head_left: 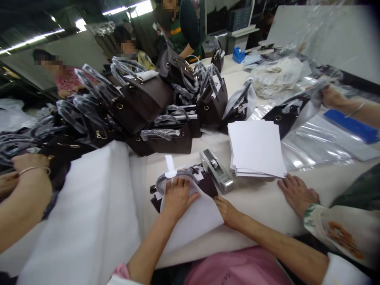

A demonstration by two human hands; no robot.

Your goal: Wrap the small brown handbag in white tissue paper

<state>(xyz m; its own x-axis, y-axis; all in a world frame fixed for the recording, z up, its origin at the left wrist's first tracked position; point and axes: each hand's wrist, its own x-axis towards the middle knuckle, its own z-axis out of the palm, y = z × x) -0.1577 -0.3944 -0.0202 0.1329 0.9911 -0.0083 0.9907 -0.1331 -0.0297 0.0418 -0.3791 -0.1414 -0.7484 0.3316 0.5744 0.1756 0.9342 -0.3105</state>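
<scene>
A small dark brown handbag [208, 185] lies on the table in front of me, its handle [162, 182] wrapped in clear plastic. A thin white wrapping sheet [202, 215] covers much of the bag. My left hand [176, 198] presses flat on the sheet near the handle, fingers stretched and thumb apart. At the sheet's right edge, my right hand [228, 211] pinches its corner. A white ridged strap or tag [170, 165] sticks up beside my left fingertips. The bag's lower part is hidden under the sheet.
A metal tape dispenser [218, 170] and a stack of white sheets [257, 148] stand beyond my right hand. A white roll [97, 206] lies left. Several brown handbags [151, 99] are piled behind. Co-workers' hands [298, 194] reach in from both sides.
</scene>
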